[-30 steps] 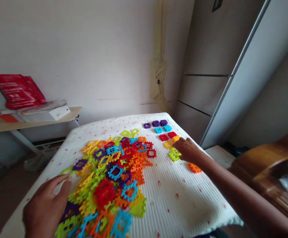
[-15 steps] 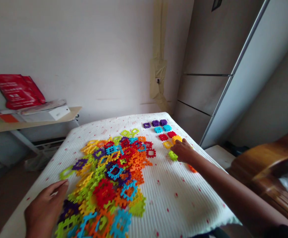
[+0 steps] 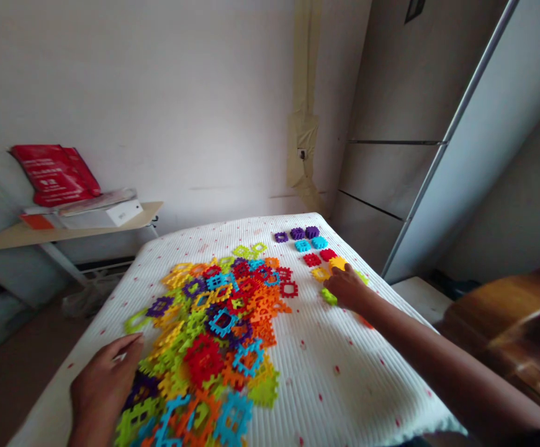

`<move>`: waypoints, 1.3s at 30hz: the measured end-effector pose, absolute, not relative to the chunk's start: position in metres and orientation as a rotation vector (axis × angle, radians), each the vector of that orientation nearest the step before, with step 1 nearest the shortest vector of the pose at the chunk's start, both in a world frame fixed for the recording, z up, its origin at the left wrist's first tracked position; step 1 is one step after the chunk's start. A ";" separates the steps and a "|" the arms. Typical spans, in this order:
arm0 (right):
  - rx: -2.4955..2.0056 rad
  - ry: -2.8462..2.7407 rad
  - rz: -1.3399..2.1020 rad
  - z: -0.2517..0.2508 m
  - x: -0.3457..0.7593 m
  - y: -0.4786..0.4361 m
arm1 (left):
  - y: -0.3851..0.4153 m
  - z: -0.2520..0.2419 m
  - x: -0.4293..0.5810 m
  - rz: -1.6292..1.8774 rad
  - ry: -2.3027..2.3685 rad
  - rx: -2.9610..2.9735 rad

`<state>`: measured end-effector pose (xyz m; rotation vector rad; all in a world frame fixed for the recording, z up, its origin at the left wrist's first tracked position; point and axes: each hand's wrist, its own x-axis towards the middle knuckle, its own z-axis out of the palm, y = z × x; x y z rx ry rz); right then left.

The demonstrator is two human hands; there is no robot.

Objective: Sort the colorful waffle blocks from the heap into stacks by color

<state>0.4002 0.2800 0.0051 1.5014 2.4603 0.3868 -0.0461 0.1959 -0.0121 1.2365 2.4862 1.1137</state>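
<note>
A large mixed heap of notched plastic building blocks covers the left and middle of the bed-like surface. My left hand hovers beside the heap's left edge, fingers curled and thumb tip against the index finger, with nothing visible between them. On the right, my right hand reaches down among the sorted blocks with closed fingers. It touches or nearly touches the yellow stack; its fingertips are partly hidden. A single yellow block and a green block lie close to it.
Behind my right hand are red blocks, light-blue blocks and purple stacks. An orange block is partly under my forearm. A side table holds a red bag. A tall cabinet stands at the right.
The whole view has shifted slightly, so things appear further right. My right hand stays by the yellow stack, its fingers a little lower. My left hand keeps its curled shape beside the heap.
</note>
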 end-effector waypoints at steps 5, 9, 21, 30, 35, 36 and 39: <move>1.525 2.432 0.382 0.000 0.396 0.284 | 0.196 -0.015 -0.048 1.148 2.480 1.274; 1.566 2.484 0.432 0.008 0.381 0.267 | 0.196 -0.016 -0.046 1.145 2.504 1.320; 1.454 2.922 0.250 -0.045 0.348 0.219 | 0.265 0.029 0.098 0.839 1.596 2.421; 1.575 2.966 0.178 -0.056 0.349 0.220 | 0.347 -0.001 0.190 0.323 1.569 2.659; 1.599 2.974 0.167 -0.060 0.349 0.221 | 0.357 -0.021 0.199 0.207 1.638 2.666; 1.603 2.977 0.166 -0.061 0.349 0.221 | 0.357 -0.024 0.199 0.195 1.660 2.663; 1.613 2.989 0.163 -0.062 0.349 0.221 | 0.356 -0.026 0.200 0.182 1.718 2.655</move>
